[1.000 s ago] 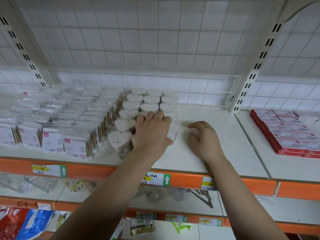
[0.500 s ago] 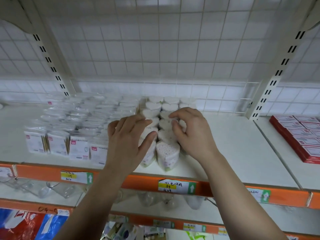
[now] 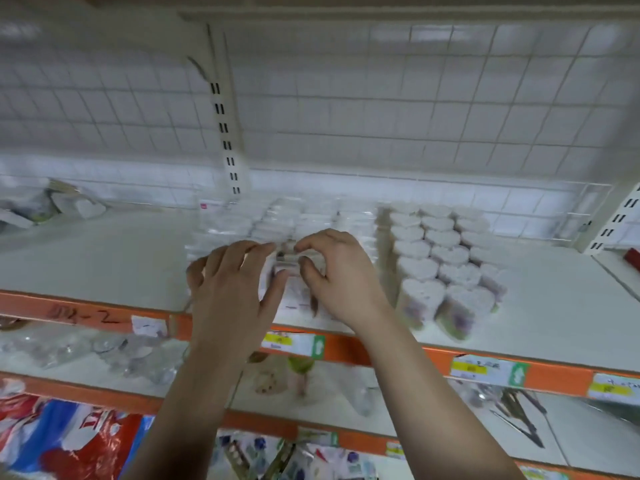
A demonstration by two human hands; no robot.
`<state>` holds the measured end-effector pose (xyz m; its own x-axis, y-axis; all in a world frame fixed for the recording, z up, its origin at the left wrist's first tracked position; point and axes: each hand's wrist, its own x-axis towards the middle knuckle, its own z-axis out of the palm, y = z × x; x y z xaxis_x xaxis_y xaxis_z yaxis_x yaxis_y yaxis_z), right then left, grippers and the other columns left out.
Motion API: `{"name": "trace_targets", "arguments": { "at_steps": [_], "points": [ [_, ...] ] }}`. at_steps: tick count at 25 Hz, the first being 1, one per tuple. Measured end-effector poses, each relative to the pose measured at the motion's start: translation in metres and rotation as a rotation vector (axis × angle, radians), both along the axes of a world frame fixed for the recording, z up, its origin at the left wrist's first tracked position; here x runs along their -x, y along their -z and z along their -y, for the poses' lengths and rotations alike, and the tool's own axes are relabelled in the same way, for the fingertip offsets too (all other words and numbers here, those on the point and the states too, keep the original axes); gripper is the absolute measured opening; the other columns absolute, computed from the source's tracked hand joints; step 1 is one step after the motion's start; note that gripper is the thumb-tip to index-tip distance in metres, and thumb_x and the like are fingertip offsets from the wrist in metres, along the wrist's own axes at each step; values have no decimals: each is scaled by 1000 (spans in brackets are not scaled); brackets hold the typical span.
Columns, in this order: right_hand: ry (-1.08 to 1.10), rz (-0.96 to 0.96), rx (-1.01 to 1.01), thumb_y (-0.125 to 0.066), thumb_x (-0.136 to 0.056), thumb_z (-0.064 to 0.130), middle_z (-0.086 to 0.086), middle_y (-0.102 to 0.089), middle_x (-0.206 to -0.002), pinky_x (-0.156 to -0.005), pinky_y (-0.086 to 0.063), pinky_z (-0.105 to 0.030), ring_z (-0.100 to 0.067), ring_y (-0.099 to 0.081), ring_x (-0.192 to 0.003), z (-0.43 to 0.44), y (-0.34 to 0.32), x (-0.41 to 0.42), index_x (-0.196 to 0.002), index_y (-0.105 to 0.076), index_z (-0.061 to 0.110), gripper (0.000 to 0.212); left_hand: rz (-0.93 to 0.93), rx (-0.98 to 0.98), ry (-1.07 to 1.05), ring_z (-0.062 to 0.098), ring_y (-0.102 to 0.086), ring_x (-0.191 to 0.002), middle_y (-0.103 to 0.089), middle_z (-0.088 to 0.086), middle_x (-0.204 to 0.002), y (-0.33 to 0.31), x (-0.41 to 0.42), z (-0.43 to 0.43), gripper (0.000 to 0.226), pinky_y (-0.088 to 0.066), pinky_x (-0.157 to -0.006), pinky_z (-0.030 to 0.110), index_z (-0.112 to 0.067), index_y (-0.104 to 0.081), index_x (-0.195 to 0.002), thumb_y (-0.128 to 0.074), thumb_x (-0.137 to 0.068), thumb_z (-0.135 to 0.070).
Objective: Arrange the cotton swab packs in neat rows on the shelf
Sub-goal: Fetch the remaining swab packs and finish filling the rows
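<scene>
Clear flat cotton swab packs stand in rows on the white shelf, blurred by motion. To their right, heart-shaped swab packs sit in close rows running front to back. My left hand lies over the front clear packs with its fingers spread. My right hand is beside it, thumb and forefinger curled at the top of a front pack between the two hands. The blur hides whether that pack is gripped. Both hands cover the front clear packs.
A slotted upright post and a wire grid back the shelf. Loose bags and a heart pack lie at the far left. The orange front rail carries price tags. Glassware fills the shelf below.
Both hands have left the heart-shaped packs and moved left onto the clear flat packs. The view has swung left, so the heart packs now sit to the right.
</scene>
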<state>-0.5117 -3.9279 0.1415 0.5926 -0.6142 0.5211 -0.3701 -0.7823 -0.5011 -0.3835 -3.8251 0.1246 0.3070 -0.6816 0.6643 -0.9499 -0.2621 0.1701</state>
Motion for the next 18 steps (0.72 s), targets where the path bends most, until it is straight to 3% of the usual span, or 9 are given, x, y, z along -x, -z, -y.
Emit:
{"name": "trace_targets", "arguments": {
  "at_steps": [6, 14, 18],
  "points": [
    [-61, 3, -39, -55, -85, 17, -3, -66, -102, -86, -43, -30, -25, -57, -101, -59, 7, -102, -103, -67, 16, 22, 23, -73, -125, 30, -57, -106, -63, 4, -114, 2, -94, -70, 40, -35, -90, 48, -20, -63, -114, -45, -87, -43],
    [-201, -9, -100, -58, -87, 16, 6, -64, -108, -83, -31, -12, -14, -53, -106, -94, 21, -212, -105, -66, 21, 21, -93, -133, -286, 26, -53, -114, -60, 2, -121, 22, -187, -125, 40, -30, -96, 45, -22, -58, -123, -47, -91, -43],
    [-262, -8, -124, -58, -88, 21, 10, -62, -109, -84, -34, -16, -12, -53, -106, -98, 29, -283, -106, -65, 25, 20, -130, -179, -336, 23, -46, -122, -55, -1, -128, 24, -243, -136, 43, -24, -104, 47, -25, -53, -129, -44, -92, -45]
  ]
}}
